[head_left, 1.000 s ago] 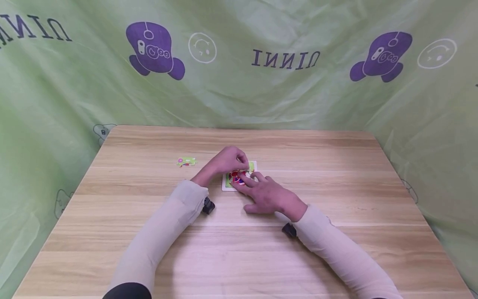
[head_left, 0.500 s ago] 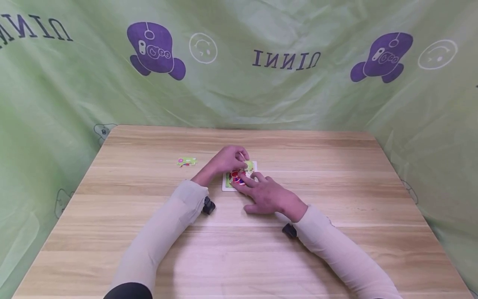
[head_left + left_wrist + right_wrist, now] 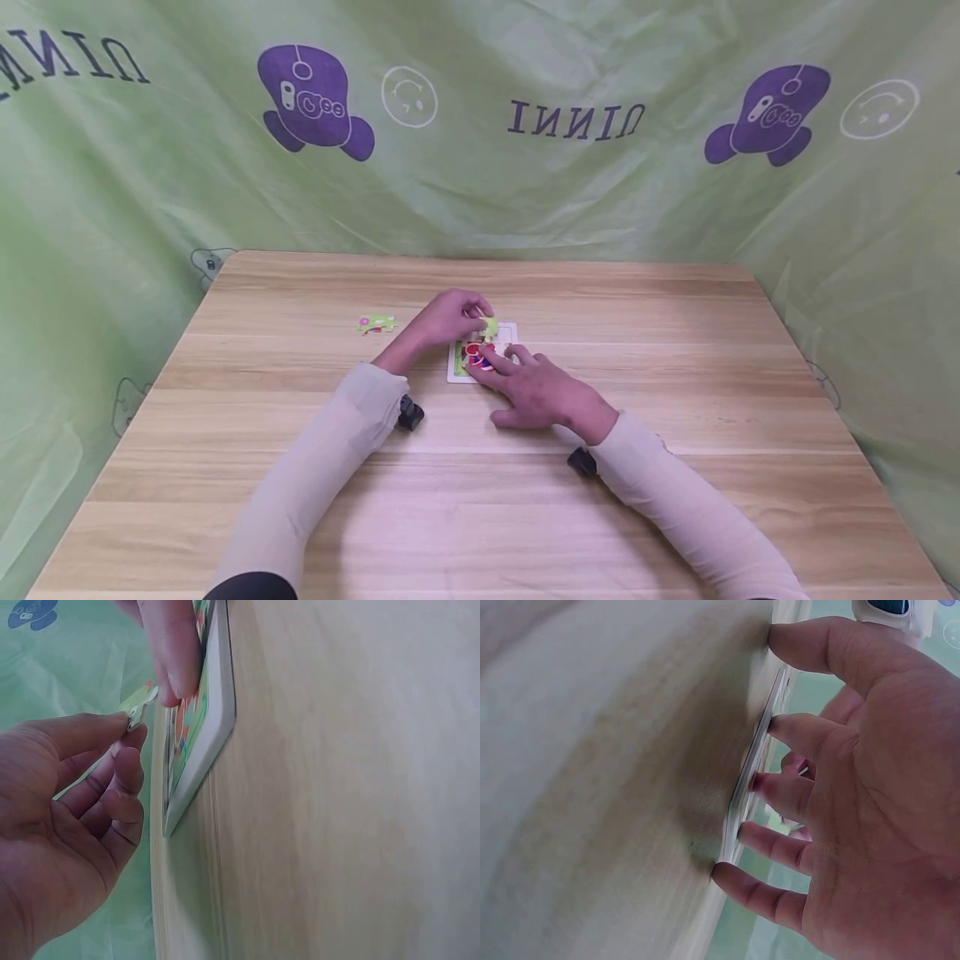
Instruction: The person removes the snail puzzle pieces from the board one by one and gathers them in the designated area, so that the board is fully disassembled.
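A small jigsaw puzzle in a white-edged tray [image 3: 457,379] lies on the table, with a red and blue picture on green. My left hand [image 3: 448,317] pinches a green puzzle piece [image 3: 489,328] between thumb and fingers above the tray's far part. In the left wrist view this puzzle piece [image 3: 139,705] is tilted and apart from the tray. Pale bare tray shows at the far right corner. My right hand [image 3: 540,390] rests spread, fingertips on the puzzle and tray, thumb on the table. Its fingers cover part of the picture.
Green jigsaw material [image 3: 377,323] with a pink spot lies on the wooden table [image 3: 637,333] left of the tray; whether it is one piece or joined pieces is unclear. A green printed curtain [image 3: 465,192] hangs behind the table's far edge.
My left hand has lifted the green puzzle piece from the tray's far right corner and drawn it slightly left, baring the pale tray there. My right hand stays in place.
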{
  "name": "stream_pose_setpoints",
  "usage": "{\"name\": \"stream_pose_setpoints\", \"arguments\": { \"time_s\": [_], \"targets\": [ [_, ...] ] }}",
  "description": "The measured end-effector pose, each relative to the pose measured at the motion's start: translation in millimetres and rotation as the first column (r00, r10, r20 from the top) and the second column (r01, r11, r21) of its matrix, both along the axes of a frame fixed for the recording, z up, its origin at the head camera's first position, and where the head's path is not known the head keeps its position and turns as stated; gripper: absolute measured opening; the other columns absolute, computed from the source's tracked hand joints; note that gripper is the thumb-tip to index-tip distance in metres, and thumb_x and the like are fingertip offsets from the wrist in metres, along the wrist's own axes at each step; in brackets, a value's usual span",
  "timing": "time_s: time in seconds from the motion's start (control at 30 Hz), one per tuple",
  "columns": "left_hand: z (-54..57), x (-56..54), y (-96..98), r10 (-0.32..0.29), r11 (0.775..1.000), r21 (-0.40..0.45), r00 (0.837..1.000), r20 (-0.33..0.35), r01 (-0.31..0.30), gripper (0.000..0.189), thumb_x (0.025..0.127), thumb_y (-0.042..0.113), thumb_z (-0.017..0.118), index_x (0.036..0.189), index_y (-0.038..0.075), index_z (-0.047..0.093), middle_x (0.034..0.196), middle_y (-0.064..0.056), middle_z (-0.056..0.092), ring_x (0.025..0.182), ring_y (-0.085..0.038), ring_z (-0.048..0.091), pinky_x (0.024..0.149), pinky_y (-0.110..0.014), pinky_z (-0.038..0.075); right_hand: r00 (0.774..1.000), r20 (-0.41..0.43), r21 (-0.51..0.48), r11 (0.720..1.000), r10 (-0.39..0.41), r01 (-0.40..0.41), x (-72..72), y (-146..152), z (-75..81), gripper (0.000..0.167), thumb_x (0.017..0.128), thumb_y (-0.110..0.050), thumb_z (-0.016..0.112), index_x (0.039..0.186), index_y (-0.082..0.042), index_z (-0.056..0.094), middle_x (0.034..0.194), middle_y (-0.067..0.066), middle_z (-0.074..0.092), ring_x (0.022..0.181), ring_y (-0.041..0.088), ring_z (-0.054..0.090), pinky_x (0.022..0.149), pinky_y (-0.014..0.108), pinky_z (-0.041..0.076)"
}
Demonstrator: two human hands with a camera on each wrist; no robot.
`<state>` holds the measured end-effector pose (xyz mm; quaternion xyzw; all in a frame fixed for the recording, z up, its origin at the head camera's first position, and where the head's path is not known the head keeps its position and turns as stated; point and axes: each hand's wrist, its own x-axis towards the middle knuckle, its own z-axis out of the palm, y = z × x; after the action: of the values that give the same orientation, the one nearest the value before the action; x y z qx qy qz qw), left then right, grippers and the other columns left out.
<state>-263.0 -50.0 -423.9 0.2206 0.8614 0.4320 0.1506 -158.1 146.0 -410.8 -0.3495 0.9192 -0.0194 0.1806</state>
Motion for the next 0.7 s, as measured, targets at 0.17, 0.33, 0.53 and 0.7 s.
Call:
{"name": "stream_pose_setpoints", "arguments": {
  "time_s": [0.17, 0.33, 0.53, 0.7],
  "targets": [
    [2.4, 0.7, -7.1, 0.008, 1.0, -0.007, 1.0, 0.004, -0.008, 0.017, 0.095, 0.006, 0.07, 0.112, 0.006, 0.072, 0.092, -0.007, 0.068, 0.074, -0.021, 0.065, 0.067, -0.032, 0.054, 1.0, -0.001, 0.006, 1.0, -0.003, 0.003, -0.5, 1, -0.4, 0.077, 0.097, -0.046, 0.059, 0.165, -0.032, 0.024, 0.171, 0.003, 0.012, 0.145, 0.034, 0.027, 0.107, 0.056, 0.037],
    [5.0, 2.0, -13.6, 0.005, 1.0, -0.026, 1.0, -0.017, -0.006, 0.017, 0.095, 0.006, 0.07, 0.112, 0.006, 0.072, 0.092, -0.007, 0.069, 0.079, -0.022, 0.065, 0.072, -0.034, 0.054, 1.0, -0.011, 0.009, 1.0, -0.005, 0.005, -0.6, 1, -0.9, 0.076, 0.097, -0.046, 0.059, 0.164, -0.032, 0.026, 0.171, 0.003, 0.014, 0.145, 0.035, 0.027, 0.106, 0.056, 0.037],
    [4.6, 2.6, -19.4, -0.005, 0.999, -0.049, 0.999, -0.037, 0.003, 0.017, 0.095, 0.006, 0.07, 0.111, 0.007, 0.073, 0.092, -0.006, 0.069, 0.085, -0.02, 0.065, 0.076, -0.034, 0.053, 1.0, 0.007, 0.003, 1.0, -0.01, 0.01, 0.5, 0, -0.4, 0.077, 0.097, -0.046, 0.059, 0.164, -0.032, 0.025, 0.171, 0.003, 0.014, 0.146, 0.036, 0.026, 0.108, 0.057, 0.035],
    [8.4, 3.6, -23.1, -0.007, 0.998, -0.062, 0.998, -0.056, 0.003, 0.015, 0.095, 0.006, 0.07, 0.11, 0.008, 0.073, 0.093, -0.006, 0.069, 0.087, -0.021, 0.064, 0.076, -0.035, 0.053, 1.0, 0.002, 0.01, 1.0, -0.012, 0.012, 0.7, 1, 0.6, 0.078, 0.097, -0.046, 0.059, 0.165, -0.032, 0.024, 0.171, 0.002, 0.014, 0.146, 0.035, 0.027, 0.108, 0.056, 0.035]
  ]
}}
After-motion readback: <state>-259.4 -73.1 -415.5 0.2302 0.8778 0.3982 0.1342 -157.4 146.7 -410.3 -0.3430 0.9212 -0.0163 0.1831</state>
